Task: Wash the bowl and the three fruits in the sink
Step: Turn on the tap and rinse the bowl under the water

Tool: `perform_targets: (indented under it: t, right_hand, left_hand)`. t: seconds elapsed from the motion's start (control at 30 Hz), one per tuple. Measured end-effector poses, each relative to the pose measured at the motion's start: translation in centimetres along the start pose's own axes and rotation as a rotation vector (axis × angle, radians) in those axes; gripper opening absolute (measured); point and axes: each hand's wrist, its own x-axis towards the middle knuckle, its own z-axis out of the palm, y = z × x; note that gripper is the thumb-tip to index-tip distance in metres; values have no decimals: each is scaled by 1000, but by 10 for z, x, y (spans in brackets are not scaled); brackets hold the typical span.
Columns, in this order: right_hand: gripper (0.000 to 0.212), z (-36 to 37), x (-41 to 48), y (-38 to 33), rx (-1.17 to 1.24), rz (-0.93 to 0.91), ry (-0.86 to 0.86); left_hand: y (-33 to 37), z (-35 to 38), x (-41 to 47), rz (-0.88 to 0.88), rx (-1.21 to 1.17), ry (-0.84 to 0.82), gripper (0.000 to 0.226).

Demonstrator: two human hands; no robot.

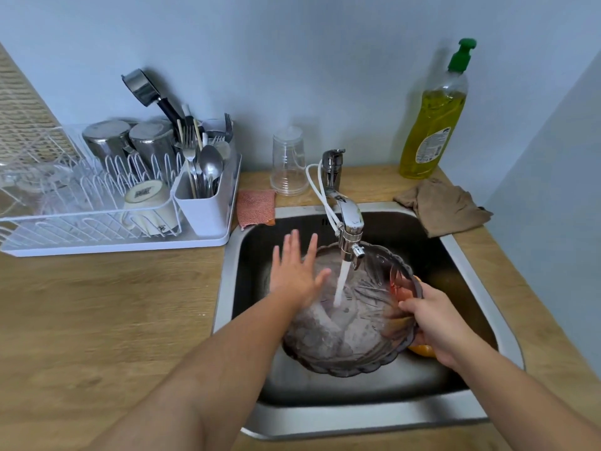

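Observation:
A clear, scalloped glass bowl [354, 333] is tilted in the steel sink [383, 415] under the running tap [348, 219]. Water streams into the bowl's middle. My right hand [435, 323] grips the bowl's right rim. My left hand [297, 271] is flat with fingers spread, over the bowl's left edge, holding nothing. An orange fruit [422, 349] shows under my right hand at the bowl's lower right. More orange colour shows through the glass by the right rim; I cannot tell how many fruits lie there.
A white dish rack [113, 203] with cups and cutlery stands left of the sink. A pink sponge [256, 208], a clear plastic cup [288, 164], a green-capped soap bottle [435, 115] and a brown cloth [445, 206] line the back of the wooden counter [97, 304].

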Motion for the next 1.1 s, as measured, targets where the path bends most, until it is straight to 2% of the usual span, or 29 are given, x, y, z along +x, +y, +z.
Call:
perform_targets:
  t: [0.03, 0.1, 0.23, 0.3, 0.33, 0.4, 0.43, 0.53, 0.63, 0.7, 0.77, 0.83, 0.93, 1.03, 1.1]
  right_hand:
    - [35, 0, 0, 1, -10, -1, 11]
    - [35, 0, 1, 7, -28, -4, 31]
    - [35, 3, 0, 13, -18, -9, 27]
    - [35, 0, 0, 13, -11, -15, 38]
    - [35, -2, 1, 13, -12, -20, 41]
    - [34, -4, 2, 16, -26, -26, 43]
    - [32, -3, 2, 18, -37, -24, 49]
    - [32, 1, 3, 23, -38, -25, 67]
    - [37, 0, 6, 21, 9, -50, 105]
    - [38, -4, 6, 18, 30, -38, 98]
    - [37, -10, 8, 17, 12, -37, 100]
    - [38, -16, 11, 16, -35, -60, 143]
    - [39, -16, 11, 14, -83, -95, 175]
    - [40, -2, 6, 20, -73, -118, 133]
    - [37, 10, 2, 23, -6, -89, 85]
  left_hand:
    - [-4, -2, 0, -30, -36, -37, 73]
    - [7, 1, -3, 46, -96, -86, 78]
    - [41, 15, 4, 187, -113, -53, 85]
    - [35, 13, 8, 116, -114, -30, 76]
    - [29, 12, 7, 27, -146, -47, 73]
    - [23, 7, 0, -128, -232, -93, 74]
    - [26, 6, -6, -140, -235, -103, 78]
    - [51, 12, -32, 67, -190, -129, 80]
    - [73, 24, -52, 319, -230, -262, 72]
    - [71, 30, -55, 362, -251, -340, 71]
    - [52, 31, -50, 401, -162, -370, 72]
    - [28, 29, -47, 382, -69, -359, 70]
    - [8, 31, -51, 305, -17, -256, 64]
    - [28, 30, -47, 220, -118, -179, 76]
    - [51, 26, -39, 201, -252, -186, 75]
